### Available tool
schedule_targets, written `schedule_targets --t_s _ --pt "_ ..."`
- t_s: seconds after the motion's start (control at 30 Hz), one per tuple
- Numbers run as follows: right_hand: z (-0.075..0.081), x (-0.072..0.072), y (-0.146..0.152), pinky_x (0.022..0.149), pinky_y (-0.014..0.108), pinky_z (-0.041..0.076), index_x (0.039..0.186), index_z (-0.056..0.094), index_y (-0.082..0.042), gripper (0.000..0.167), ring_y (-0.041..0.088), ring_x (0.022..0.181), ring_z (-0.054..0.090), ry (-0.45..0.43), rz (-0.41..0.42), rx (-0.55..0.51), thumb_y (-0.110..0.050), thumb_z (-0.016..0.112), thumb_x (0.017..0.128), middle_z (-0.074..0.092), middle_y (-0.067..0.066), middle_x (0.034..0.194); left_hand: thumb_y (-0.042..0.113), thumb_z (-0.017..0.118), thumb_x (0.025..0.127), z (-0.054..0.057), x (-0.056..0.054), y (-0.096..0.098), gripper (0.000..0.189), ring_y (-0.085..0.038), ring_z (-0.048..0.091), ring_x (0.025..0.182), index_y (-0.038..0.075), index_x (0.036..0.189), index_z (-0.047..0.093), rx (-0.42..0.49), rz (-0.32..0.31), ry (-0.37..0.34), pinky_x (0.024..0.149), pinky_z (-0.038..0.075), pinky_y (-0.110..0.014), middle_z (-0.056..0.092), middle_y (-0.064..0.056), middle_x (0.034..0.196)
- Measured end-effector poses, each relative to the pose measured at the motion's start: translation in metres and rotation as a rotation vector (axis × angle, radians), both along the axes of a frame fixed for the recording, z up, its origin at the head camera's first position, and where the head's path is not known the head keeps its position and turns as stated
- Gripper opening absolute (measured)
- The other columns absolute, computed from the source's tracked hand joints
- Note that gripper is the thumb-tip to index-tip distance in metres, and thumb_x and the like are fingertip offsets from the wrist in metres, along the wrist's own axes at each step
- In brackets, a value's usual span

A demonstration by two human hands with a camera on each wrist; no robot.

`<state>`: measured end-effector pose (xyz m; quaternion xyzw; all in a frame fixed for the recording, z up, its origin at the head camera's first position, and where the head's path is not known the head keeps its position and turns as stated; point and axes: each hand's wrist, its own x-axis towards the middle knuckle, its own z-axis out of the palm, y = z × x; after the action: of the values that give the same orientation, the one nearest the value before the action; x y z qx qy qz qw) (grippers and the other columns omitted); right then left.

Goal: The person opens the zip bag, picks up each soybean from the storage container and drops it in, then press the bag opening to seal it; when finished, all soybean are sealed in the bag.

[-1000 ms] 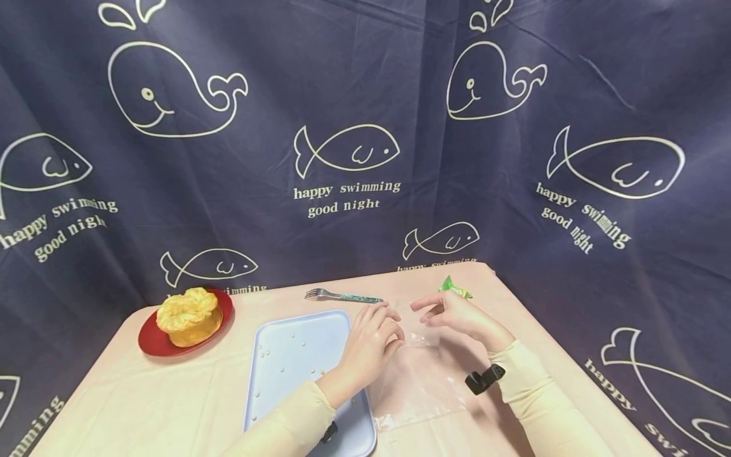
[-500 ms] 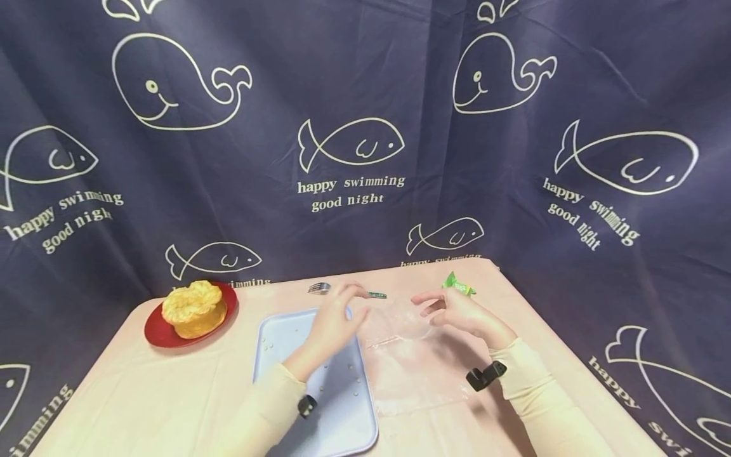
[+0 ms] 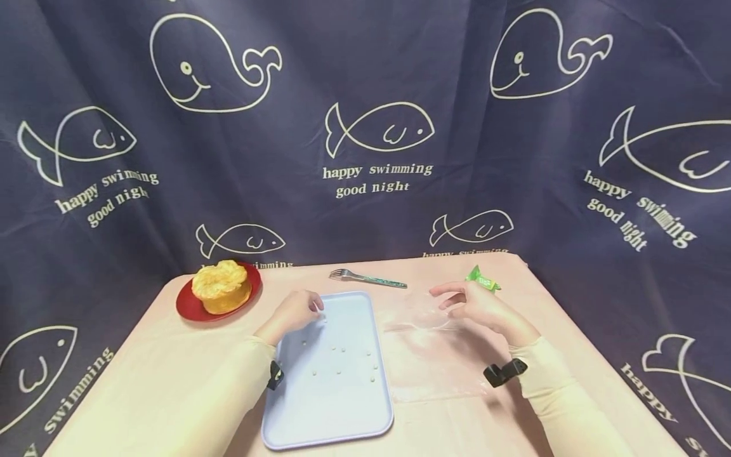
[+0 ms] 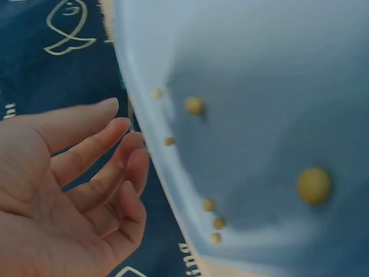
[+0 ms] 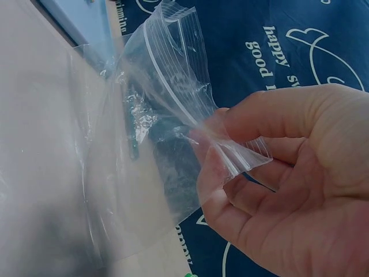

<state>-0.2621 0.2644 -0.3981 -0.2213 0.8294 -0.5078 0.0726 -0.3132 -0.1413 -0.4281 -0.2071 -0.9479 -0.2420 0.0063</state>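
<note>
My left hand (image 3: 294, 312) is over the far left corner of a light blue tray (image 3: 325, 412). In the left wrist view its fingers are loosely bent beside the tray's rim, and I see nothing between them. Several small yellowish balls (image 4: 314, 186) lie scattered in the tray. To the tray's right, my right hand (image 3: 480, 308) pinches the zip edge of a clear zip-lock bag (image 5: 173, 98) between thumb and fingers. The bag's mouth gapes beside the fingers, and its lower part spreads over the table.
A red plate (image 3: 185, 306) bearing a round yellow cake (image 3: 223, 289) stands at the back left. Behind the tray lies a fork (image 3: 368, 278) with a green patterned handle. A green wrapped sweet (image 3: 484, 279) lies beyond my right hand. A dark curtain hangs behind the pink tablecloth (image 3: 171, 362).
My left hand has left the bag's mouth and moved left across the tray to its far left corner. The right hand keeps its hold on the bag. The head view has shifted slightly.
</note>
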Motion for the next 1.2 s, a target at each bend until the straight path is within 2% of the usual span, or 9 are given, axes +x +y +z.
schedule_targets --t_s 0.17,0.4,0.63,0.73,0.83,0.97,1.03,1.1,1.2 --pt "0.0 0.0 0.002 0.075 0.027 0.057 0.133 0.055 0.016 0.06 0.044 0.11 0.064 -0.011 -0.007 -0.008 0.02 0.054 0.073 0.054 0.034 0.137 0.003 0.083 0.075 -0.006 -0.001 0.009 0.013 -0.015 0.06 0.071 0.011 0.079 0.074 -0.02 0.018 0.006 0.069 0.051 -0.035 0.066 0.002 0.074" --pt "0.003 0.001 0.001 0.072 0.023 0.054 0.133 0.057 0.014 0.059 0.041 0.108 0.066 -0.011 -0.028 0.014 0.019 0.056 0.074 0.058 0.032 0.134 0.001 0.085 0.075 -0.016 -0.001 0.017 0.019 -0.011 0.057 0.066 0.013 0.072 0.071 -0.006 0.034 -0.035 0.068 0.051 -0.033 0.065 0.006 0.069" --pt "0.002 -0.001 0.003 0.071 0.024 0.055 0.133 0.056 0.016 0.06 0.042 0.109 0.065 -0.019 -0.025 0.001 0.02 0.054 0.073 0.057 0.032 0.135 0.005 0.084 0.079 -0.019 -0.004 0.021 0.02 -0.011 0.059 0.067 0.015 0.07 0.069 -0.007 0.046 0.003 0.07 0.052 -0.034 0.067 0.007 0.071" --pt "0.001 -0.002 0.004 0.073 0.025 0.055 0.133 0.055 0.016 0.06 0.042 0.109 0.065 -0.019 -0.015 -0.003 0.021 0.053 0.073 0.056 0.033 0.136 0.008 0.083 0.083 -0.014 -0.005 0.026 0.017 -0.01 0.061 0.07 0.015 0.074 0.071 0.043 0.04 0.044 0.071 0.051 -0.034 0.069 0.007 0.075" --pt "0.002 -0.003 0.004 0.075 0.025 0.055 0.133 0.055 0.016 0.059 0.042 0.109 0.065 0.002 -0.012 0.018 0.02 0.053 0.073 0.056 0.033 0.135 0.007 0.081 0.085 -0.005 -0.006 0.038 0.011 -0.01 0.062 0.073 0.012 0.08 0.073 0.177 0.006 0.087 0.071 0.051 -0.033 0.07 0.006 0.079" --pt "0.003 -0.004 0.004 0.076 0.024 0.055 0.133 0.055 0.016 0.059 0.043 0.11 0.064 0.0 -0.006 0.018 0.019 0.055 0.074 0.055 0.034 0.136 0.005 0.081 0.086 0.011 -0.003 0.064 0.006 -0.01 0.065 0.073 0.009 0.087 0.077 0.408 -0.05 0.065 0.07 0.053 -0.029 0.073 0.004 0.083" --pt "0.004 -0.003 0.004 0.076 0.025 0.055 0.134 0.054 0.016 0.059 0.044 0.111 0.063 -0.015 -0.001 0.007 0.019 0.055 0.075 0.054 0.034 0.137 0.007 0.082 0.086 0.019 0.0 0.078 0.006 -0.01 0.067 0.074 0.01 0.089 0.078 0.487 -0.076 0.043 0.07 0.055 -0.029 0.074 0.003 0.084" --pt "0.004 -0.003 0.003 0.077 0.026 0.056 0.134 0.054 0.017 0.059 0.044 0.111 0.063 -0.023 0.003 -0.003 0.019 0.055 0.075 0.054 0.034 0.137 0.009 0.082 0.086 0.025 0.003 0.093 0.006 -0.009 0.068 0.077 0.012 0.09 0.079 0.519 -0.109 0.034 0.072 0.055 -0.029 0.075 0.005 0.085" --pt "0.006 -0.002 0.003 0.077 0.026 0.056 0.134 0.055 0.016 0.058 0.044 0.111 0.063 -0.019 0.0 0.0 0.019 0.056 0.075 0.056 0.032 0.136 0.013 0.081 0.088 0.032 0.007 0.113 0.005 -0.009 0.068 0.086 0.014 0.093 0.079 0.501 -0.182 0.037 0.079 0.054 -0.032 0.075 0.008 0.09"
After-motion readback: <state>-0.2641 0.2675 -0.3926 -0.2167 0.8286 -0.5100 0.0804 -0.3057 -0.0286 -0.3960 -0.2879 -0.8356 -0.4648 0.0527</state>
